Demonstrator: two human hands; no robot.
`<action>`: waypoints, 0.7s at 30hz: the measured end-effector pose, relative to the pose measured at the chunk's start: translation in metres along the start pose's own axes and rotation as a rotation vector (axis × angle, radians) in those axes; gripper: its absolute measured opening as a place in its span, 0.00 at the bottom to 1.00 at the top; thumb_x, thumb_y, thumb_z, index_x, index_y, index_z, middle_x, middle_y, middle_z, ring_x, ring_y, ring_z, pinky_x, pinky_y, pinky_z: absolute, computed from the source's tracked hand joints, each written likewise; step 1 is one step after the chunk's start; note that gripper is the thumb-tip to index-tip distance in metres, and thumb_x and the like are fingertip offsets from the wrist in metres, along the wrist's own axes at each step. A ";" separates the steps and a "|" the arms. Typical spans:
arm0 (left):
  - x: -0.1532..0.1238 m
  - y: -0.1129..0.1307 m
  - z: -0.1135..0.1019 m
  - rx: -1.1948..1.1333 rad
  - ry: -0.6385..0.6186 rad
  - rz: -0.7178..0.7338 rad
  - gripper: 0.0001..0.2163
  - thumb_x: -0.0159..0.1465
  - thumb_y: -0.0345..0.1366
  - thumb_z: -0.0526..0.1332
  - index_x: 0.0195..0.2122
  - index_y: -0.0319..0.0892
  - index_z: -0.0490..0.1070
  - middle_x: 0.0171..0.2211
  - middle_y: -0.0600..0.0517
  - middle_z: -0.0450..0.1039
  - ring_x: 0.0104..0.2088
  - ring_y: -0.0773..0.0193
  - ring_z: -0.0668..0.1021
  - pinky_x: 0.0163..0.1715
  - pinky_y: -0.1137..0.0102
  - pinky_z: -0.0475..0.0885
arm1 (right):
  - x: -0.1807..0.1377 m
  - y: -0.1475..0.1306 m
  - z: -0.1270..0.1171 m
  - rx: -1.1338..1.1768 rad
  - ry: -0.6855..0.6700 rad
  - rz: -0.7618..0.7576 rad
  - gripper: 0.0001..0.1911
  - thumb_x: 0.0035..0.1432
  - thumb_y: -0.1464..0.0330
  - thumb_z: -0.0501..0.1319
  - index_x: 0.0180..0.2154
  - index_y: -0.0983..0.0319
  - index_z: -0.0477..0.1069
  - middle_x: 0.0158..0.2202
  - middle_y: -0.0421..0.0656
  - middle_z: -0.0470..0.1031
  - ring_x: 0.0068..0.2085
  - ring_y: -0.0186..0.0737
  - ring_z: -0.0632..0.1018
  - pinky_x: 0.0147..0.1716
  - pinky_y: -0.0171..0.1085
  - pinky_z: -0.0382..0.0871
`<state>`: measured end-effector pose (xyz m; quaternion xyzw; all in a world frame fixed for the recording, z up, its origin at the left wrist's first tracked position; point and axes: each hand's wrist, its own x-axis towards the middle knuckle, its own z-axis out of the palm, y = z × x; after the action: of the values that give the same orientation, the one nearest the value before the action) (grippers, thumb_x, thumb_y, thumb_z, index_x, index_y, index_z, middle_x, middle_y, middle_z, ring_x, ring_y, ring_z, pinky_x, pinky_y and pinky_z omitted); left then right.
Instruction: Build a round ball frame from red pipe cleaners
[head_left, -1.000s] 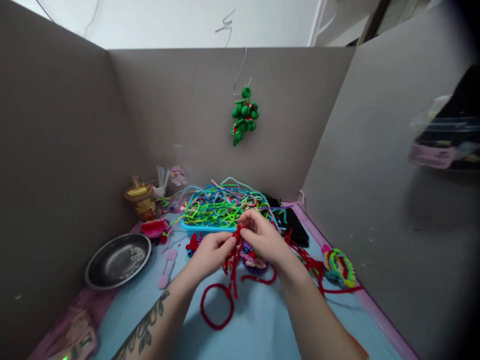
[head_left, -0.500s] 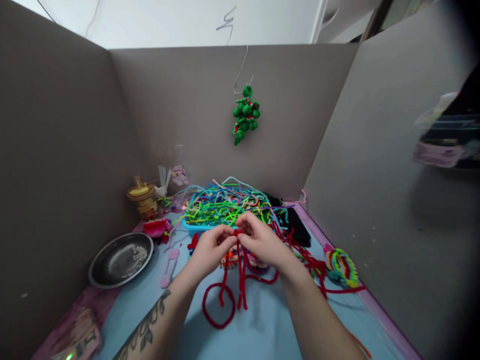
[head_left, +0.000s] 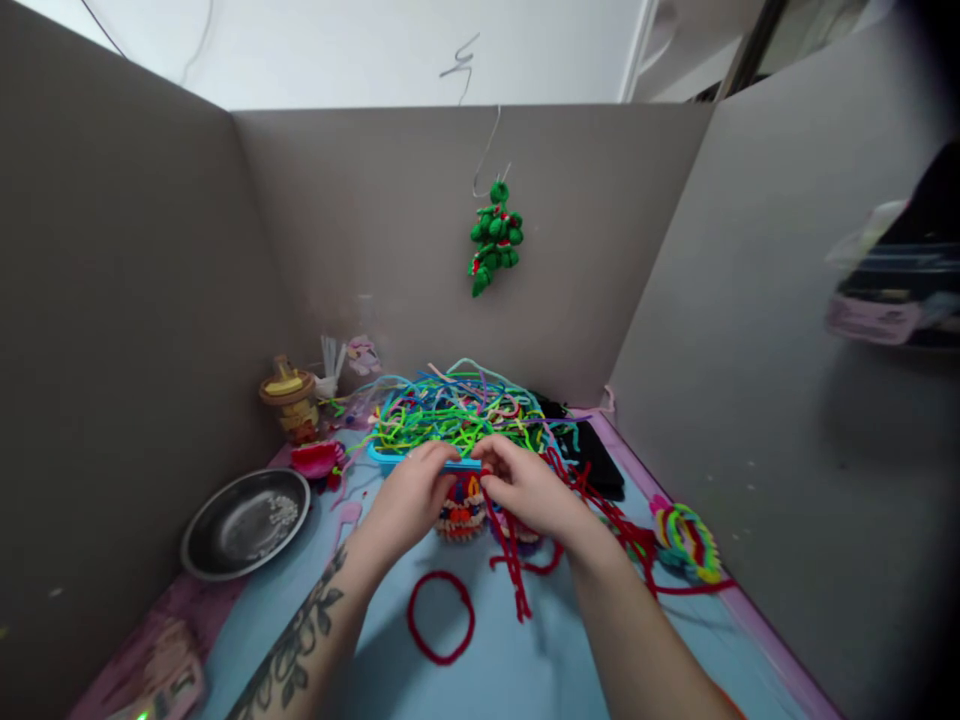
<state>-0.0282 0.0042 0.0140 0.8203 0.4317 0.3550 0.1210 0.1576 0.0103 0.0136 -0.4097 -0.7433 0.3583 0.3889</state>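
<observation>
My right hand pinches the top of several red pipe cleaners, whose tails dangle over the blue mat. To its left, my left hand is apart from them, with a gap between its curled thumb and fingers and nothing visible in it. A closed ring of red pipe cleaner lies flat on the mat in front. Behind and between the hands stands a small beaded-looking orange, red and blue piece, partly covered.
A blue basket heaped with coloured pipe cleaners stands behind. At left are a metal bowl with small white pieces and a lidded cup. More red stems and a colourful coil lie right. A green ornament hangs on the back panel.
My left hand has let go of the red pipe cleaners and moved slightly left. The held strands have swung right with my right hand, away from the ring.
</observation>
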 end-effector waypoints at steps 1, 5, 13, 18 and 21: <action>0.000 0.001 0.001 -0.038 0.101 -0.035 0.10 0.60 0.31 0.57 0.42 0.45 0.72 0.41 0.47 0.72 0.43 0.57 0.72 0.43 0.66 0.64 | 0.002 0.001 0.000 0.022 0.068 -0.002 0.11 0.50 0.76 0.54 0.37 0.59 0.65 0.28 0.35 0.66 0.30 0.34 0.69 0.30 0.33 0.62; 0.000 0.011 0.007 -0.333 0.035 -0.306 0.11 0.61 0.41 0.57 0.27 0.40 0.74 0.24 0.51 0.72 0.26 0.63 0.71 0.27 0.71 0.64 | 0.005 -0.001 0.002 0.107 0.398 -0.057 0.05 0.52 0.72 0.56 0.33 0.59 0.61 0.29 0.37 0.65 0.31 0.36 0.70 0.32 0.34 0.64; 0.004 0.015 0.012 -1.236 0.108 -0.594 0.16 0.57 0.44 0.64 0.42 0.40 0.74 0.40 0.45 0.76 0.41 0.62 0.76 0.33 0.73 0.69 | -0.004 -0.014 0.002 0.084 0.280 -0.154 0.04 0.54 0.73 0.55 0.32 0.59 0.61 0.29 0.37 0.65 0.30 0.35 0.69 0.30 0.33 0.63; 0.010 0.004 0.005 -1.492 0.458 -0.613 0.08 0.59 0.35 0.63 0.39 0.40 0.73 0.40 0.49 0.76 0.40 0.65 0.77 0.39 0.71 0.71 | -0.003 -0.013 0.000 -0.010 0.216 -0.142 0.05 0.54 0.75 0.54 0.32 0.59 0.61 0.28 0.37 0.64 0.30 0.35 0.69 0.31 0.33 0.62; 0.012 0.002 0.002 -1.546 0.581 -0.618 0.03 0.60 0.34 0.62 0.33 0.40 0.71 0.33 0.51 0.76 0.37 0.66 0.78 0.40 0.69 0.72 | -0.002 -0.013 0.001 -0.028 0.175 -0.123 0.05 0.53 0.75 0.55 0.31 0.59 0.62 0.29 0.37 0.65 0.31 0.35 0.69 0.33 0.34 0.63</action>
<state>-0.0215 0.0130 0.0193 0.2326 0.2869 0.6938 0.6182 0.1530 0.0028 0.0234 -0.3983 -0.7353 0.2862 0.4677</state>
